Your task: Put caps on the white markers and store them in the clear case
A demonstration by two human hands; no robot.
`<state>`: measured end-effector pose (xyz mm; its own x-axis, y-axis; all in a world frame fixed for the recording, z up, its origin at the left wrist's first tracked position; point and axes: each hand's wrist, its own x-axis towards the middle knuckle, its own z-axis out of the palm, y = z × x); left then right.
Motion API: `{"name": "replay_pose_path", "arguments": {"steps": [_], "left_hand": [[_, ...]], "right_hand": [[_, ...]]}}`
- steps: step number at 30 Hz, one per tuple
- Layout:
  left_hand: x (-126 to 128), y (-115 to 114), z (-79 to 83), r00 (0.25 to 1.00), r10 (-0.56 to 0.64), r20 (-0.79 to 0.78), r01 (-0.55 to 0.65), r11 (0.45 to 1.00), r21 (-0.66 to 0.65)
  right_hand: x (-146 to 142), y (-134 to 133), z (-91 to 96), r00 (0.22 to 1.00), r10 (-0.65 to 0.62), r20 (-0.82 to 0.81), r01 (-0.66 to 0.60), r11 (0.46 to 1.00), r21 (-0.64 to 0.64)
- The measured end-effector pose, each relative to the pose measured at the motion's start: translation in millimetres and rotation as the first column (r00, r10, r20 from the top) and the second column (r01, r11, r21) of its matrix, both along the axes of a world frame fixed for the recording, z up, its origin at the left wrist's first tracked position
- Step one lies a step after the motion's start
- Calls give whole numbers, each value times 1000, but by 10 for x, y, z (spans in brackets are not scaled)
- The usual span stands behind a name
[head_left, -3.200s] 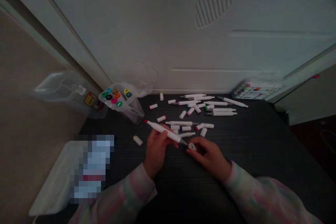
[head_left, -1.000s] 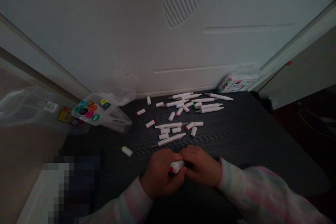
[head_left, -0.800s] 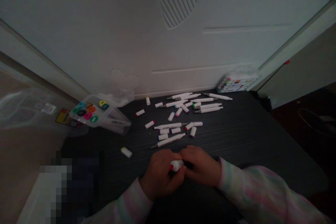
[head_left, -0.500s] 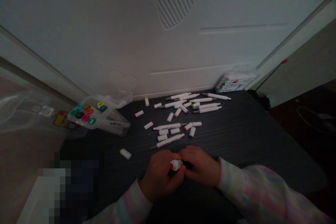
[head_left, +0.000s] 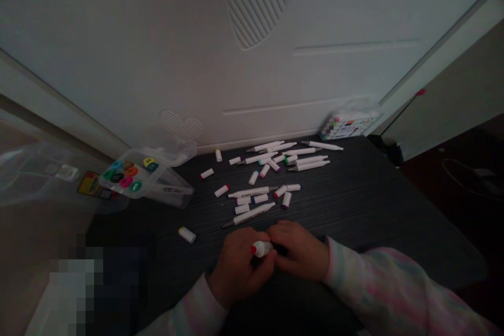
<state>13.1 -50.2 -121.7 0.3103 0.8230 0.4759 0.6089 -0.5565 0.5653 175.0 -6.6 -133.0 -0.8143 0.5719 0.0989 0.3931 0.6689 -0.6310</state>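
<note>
Close to me at the table's near side, a white marker (head_left: 263, 249) with a red end pointing left is held between my two hands. My left hand (head_left: 240, 262) is closed around it, thumb below and fingers above. My right hand (head_left: 300, 251) meets the left, its fingers curled at the marker's right end, which they hide. Just beyond my hands lies an uncapped marker (head_left: 255, 214) with a grey tip. Loose marker caps (head_left: 241, 209) with coloured ends lie behind it, with another white marker (head_left: 252, 192) among them.
More uncapped markers (head_left: 307, 159) and caps lie farther back on the dark table (head_left: 354, 205). At left stands a clear open case (head_left: 173, 189) holding several coloured markers. A packed marker set (head_left: 350, 125) leans against the white panel (head_left: 177, 52). One yellow-ended cap (head_left: 187, 234) lies front left.
The view has shifted slightly. Both hands keep their hold on the red-ended marker, with hardly any visible movement; the markers and caps on the table stay as they lay.
</note>
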Motion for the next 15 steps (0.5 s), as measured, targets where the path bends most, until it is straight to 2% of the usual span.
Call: {"name": "replay_pose_path", "arguments": {"steps": [8, 15], "left_hand": [[21, 11, 14, 999, 46, 25, -47, 997, 66], [5, 5, -3, 999, 33, 16, -33, 999, 27]], "right_hand": [[-16, 9, 21, 1000, -5, -19, 5, 1000, -7], [-2, 8, 3, 1000, 1, -10, -1, 1000, -13]]}}
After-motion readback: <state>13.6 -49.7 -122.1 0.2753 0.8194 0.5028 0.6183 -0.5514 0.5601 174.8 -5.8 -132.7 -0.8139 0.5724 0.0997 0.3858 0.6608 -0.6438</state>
